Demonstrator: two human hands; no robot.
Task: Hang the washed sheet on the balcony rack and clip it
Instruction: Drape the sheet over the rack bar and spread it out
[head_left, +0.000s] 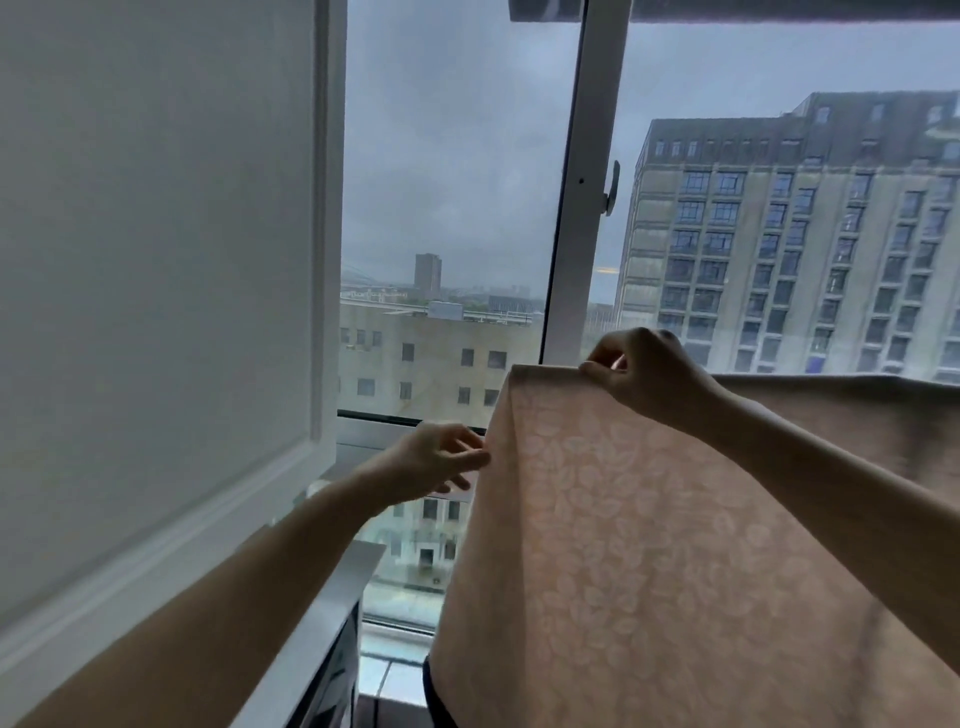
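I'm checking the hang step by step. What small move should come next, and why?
Probably draw the sheet's left edge taut and level. The right hand pinches the top fold, while the left hand only touches the side edge with relaxed fingers. No clip is visible.

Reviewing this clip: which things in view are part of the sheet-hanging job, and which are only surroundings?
Part of the job:
- sheet, peach, leaf-patterned, already draped
- right hand pinching its top edge
- left hand at its side edge

Only surroundings:
- open window panel
- window frame post with handle
- buildings outside

No clip or rack bar is visible.
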